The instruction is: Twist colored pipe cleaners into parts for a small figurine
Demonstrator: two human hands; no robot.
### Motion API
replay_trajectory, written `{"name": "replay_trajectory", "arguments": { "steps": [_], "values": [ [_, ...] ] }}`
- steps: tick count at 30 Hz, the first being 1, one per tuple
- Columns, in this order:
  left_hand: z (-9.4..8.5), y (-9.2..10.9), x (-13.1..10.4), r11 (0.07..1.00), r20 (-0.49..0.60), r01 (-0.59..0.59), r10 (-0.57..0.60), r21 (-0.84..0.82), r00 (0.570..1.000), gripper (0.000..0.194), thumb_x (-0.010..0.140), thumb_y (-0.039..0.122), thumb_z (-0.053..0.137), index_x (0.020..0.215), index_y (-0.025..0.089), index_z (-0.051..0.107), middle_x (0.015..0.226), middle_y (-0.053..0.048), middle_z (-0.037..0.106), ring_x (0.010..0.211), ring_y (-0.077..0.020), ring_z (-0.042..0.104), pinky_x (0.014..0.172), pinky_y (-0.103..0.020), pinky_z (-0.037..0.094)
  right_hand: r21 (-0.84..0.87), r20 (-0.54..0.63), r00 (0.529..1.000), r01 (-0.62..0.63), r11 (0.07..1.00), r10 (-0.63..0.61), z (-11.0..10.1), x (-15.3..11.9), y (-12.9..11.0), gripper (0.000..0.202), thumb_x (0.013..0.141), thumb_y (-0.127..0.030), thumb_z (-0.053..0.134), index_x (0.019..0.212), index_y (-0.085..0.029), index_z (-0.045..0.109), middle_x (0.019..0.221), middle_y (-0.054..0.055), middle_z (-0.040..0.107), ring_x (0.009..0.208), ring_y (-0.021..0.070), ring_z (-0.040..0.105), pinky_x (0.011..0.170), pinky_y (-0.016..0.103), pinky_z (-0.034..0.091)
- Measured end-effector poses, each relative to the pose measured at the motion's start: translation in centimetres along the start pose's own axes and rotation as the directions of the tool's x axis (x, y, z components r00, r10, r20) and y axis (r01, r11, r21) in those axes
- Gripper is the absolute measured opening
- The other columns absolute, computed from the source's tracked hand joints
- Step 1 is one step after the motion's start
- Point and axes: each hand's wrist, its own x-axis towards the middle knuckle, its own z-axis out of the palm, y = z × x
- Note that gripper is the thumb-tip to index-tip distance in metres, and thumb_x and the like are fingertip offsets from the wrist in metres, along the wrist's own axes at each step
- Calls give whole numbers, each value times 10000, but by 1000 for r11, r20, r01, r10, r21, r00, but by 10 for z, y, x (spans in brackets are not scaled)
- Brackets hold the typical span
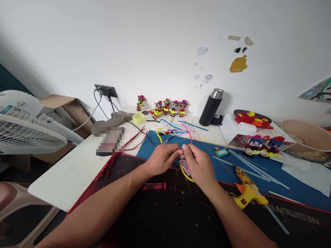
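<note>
Pipe-cleaner piece [185,169] pinched in both hands' closed grip, left hand [161,159], right hand [198,165], over black mat [160,213] on white table [67,175].

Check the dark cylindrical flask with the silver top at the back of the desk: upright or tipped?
Upright. The dark cylindrical flask stands on its base on the white desk, silver top uppermost, leaning on nothing.

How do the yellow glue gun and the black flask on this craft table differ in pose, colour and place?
The glue gun lies on its side; the flask stands upright. The glue gun is yellow with an orange trigger; the flask is black with a silver top. The glue gun rests on the dark mat near the right hand; the flask stands farther back near the wall. Neither is touched by the hands.
</note>
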Motion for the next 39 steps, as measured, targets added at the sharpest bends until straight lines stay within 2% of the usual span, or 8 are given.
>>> {"name": "replay_trajectory", "arguments": {
  "steps": [5,9,13,18,26,33,36,39],
  "values": [
    [-1,-4,0,998,-43,-67,67,-11,997,398,1097,502,463,930,194,653,835,-38,715,757,-164,657,706,-259,470,37,-2,1000,-21,999,21,-1,1,0,485,1060,-585,461,704,-257,495,468,-45,432,480,174,473,503,279,357],
    [-7,-5,-1,984,-87,-167,172,64,981,266,1069,434,568,1058,189,671,922,-65,753,805,-177,686,747,-276,499,104,19,999,-50,993,49,-1,0,-1,500,1058,-605,462,703,-253,486,454,-57,418,439,157,431,480,279,341],
    [-10,-5,-1,968,-29,-207,213,141,977,218,1079,368,545,1048,187,662,904,-68,746,812,-186,683,746,-291,502,108,22,998,-59,992,57,0,0,0,497,1051,-590,484,690,-250,458,463,-60,409,439,145,413,472,274,325],
    [-9,-5,-1,978,-12,-165,168,126,986,258,1097,374,484,1036,195,659,931,-78,758,838,-196,703,754,-295,512,86,10,999,-44,995,44,1,1,2,494,1035,-606,501,696,-247,501,499,-42,448,486,160,455,479,271,337],
    [-4,-9,-1,990,-29,-84,88,116,996,345,1125,398,394,977,200,635,874,-59,738,778,-182,686,712,-277,486,95,70,997,-37,995,30,2,1,3,496,1044,-634,469,728,-260,547,500,-23,505,492,193,536,504,288,386],
    [-7,-7,-1,974,-49,-209,214,91,976,323,1091,468,504,1040,186,653,905,-71,747,808,-190,698,729,-274,498,-17,-14,1000,7,1000,-7,-2,1,-2,525,1054,-583,471,654,-243,493,533,-11,538,547,179,547,534,284,363],
    [-9,-6,-2,963,-35,-240,245,121,969,271,1092,414,518,1080,177,650,937,-80,750,826,-195,695,747,-284,501,-4,-17,1000,0,1000,0,-2,1,-3,519,1058,-579,467,661,-245,495,514,-18,522,524,174,535,527,284,364],
    [-8,-8,-1,964,-18,-232,236,130,972,272,1109,371,479,1025,177,650,906,-72,744,795,-185,678,727,-278,482,19,11,1000,-19,1000,19,-1,0,-2,507,1060,-584,465,683,-249,519,495,-21,507,496,176,529,506,282,367]
  ]
}}
